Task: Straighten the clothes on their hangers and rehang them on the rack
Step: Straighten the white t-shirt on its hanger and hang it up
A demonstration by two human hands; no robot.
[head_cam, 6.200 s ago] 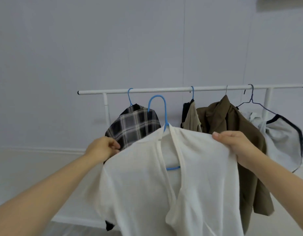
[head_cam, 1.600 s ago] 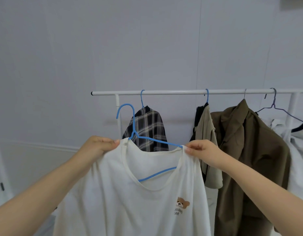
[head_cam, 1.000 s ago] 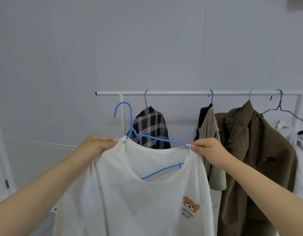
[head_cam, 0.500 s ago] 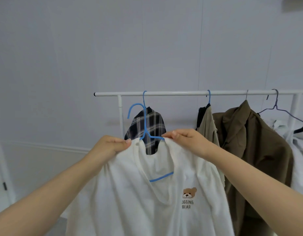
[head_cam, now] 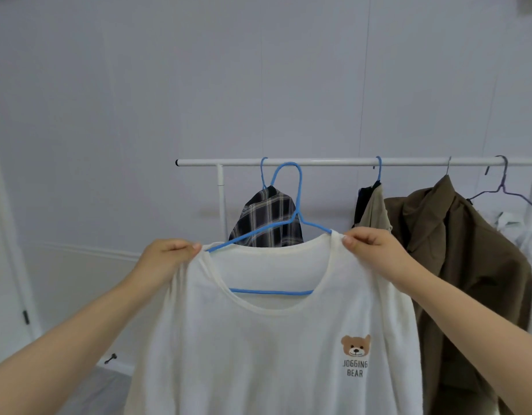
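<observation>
I have the white T-shirt (head_cam: pixel 258 354) held up in front of the rack (head_cam: pixel 333 162), below its rail and not hung on it. My left hand (head_cam: pixel 166 259) has its grip pinched on the shirt's left shoulder seam, thumb and fingers closed on the fabric, and my right hand (head_cam: pixel 375 250) pinches the right shoulder the same way. The shirt sits on a blue hanger (head_cam: pixel 297 205), whose hook stands upright just under the rail; its bottom bar shows through the neck opening. A bear print with "JOGGING BEAR" is on the chest. On the rail behind hang a plaid shirt (head_cam: pixel 267 220) on its own blue hanger, directly behind the one I hold, then a beige garment (head_cam: pixel 375 208), a brown jacket (head_cam: pixel 468 250), and a purple wire hanger (head_cam: pixel 502 187) at the far right.
</observation>
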